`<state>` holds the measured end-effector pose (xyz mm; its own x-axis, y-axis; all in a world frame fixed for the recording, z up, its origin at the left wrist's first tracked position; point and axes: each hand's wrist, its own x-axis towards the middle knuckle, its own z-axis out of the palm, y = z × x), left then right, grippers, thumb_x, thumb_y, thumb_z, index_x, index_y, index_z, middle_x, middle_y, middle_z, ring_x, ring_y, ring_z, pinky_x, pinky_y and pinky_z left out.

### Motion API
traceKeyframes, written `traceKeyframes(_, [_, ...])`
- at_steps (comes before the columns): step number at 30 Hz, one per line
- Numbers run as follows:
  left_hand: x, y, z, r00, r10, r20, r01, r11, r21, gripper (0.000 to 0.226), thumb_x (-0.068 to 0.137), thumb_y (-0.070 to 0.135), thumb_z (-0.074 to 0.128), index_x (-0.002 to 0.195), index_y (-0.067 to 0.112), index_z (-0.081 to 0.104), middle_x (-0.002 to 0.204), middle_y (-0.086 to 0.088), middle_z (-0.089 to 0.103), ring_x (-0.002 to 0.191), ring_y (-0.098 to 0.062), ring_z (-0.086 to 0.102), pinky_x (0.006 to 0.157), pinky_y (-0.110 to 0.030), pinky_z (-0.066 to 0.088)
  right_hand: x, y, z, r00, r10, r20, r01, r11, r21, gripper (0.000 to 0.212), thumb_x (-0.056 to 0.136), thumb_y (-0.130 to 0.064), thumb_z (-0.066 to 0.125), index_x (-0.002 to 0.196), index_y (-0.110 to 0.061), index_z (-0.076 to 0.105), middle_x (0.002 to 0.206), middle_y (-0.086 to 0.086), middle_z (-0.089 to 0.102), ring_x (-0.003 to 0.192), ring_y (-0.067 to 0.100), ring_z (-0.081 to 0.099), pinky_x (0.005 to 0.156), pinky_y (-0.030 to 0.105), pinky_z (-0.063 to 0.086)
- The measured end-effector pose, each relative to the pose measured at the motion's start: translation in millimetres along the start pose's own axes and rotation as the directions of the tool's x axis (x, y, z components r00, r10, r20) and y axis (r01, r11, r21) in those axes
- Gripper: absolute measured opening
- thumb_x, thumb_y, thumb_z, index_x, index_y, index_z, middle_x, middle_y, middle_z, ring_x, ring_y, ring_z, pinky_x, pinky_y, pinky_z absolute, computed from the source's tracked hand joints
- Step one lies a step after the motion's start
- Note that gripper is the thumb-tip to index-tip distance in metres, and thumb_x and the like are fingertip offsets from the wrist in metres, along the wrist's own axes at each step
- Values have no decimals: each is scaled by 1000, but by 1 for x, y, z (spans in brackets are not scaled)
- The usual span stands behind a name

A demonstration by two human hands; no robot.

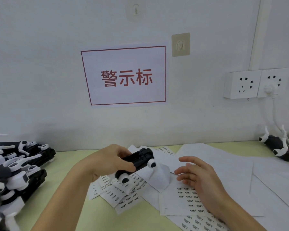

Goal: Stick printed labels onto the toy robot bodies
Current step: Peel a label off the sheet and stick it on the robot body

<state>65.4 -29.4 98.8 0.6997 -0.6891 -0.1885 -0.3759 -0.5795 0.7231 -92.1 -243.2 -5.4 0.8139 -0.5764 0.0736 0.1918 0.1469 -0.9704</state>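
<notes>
**Toy robot body held over the label sheets**

While the pale green table (pixel 70 212) stretches across the lower view below a white wall, a red-bordered sign (pixel 123 75) with red characters hangs on that wall, with two white sockets (pixel 255 83) to its right. White label sheets (pixel 188 199), printed with rows of small black text, lie spread over the middle and right of the table. A pile of black-and-white toy robots (pixel 18 169) sits at the left edge; one lone toy robot (pixel 279 147) lies at the far right.

The left hand (pixel 107 162) grips a black toy robot body (pixel 137 162) with white wheels, fingers curled round it, lifted above the sheets. The right hand (pixel 198 175) hovers over the label sheets, fingers loosely spread, holding nothing visible.
</notes>
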Motion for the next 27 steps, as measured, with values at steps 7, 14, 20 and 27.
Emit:
traceKeyframes(7, [-4,-4,-11,999,-45,14,39,955,293,49,82,12,68,127,30,57,113,15,68,102,-16,68,84,-32,56,0,-1,2,1000,-6,-5,6,1000,-16,23,100,-6,48,106,-9,70,88,21,73,74,26,68,69,32,50])
traceKeyframes(14, [-11,23,9,994,107,-22,-81,858,508,92,84,27,73,155,41,16,163,19,13,144,-14,33,108,-37,44,1,1,2,999,-2,-33,1,998,-58,24,101,-6,48,103,-11,71,85,19,74,73,24,70,66,29,51])
traceKeyframes(20, [0,54,98,824,548,-146,-478,809,343,38,98,35,53,135,30,47,137,14,43,128,-11,39,111,-31,30,2,1,3,996,18,-84,-23,998,-61,27,94,-2,50,88,-14,74,73,17,64,64,25,55,60,36,42])
traceKeyframes(27, [17,26,200,824,537,-183,-459,821,340,65,97,34,38,157,19,16,147,9,32,127,-9,42,104,-28,37,5,-3,-1,955,113,-273,-98,993,69,17,92,-2,48,95,-16,59,56,1,43,44,13,35,36,22,31])
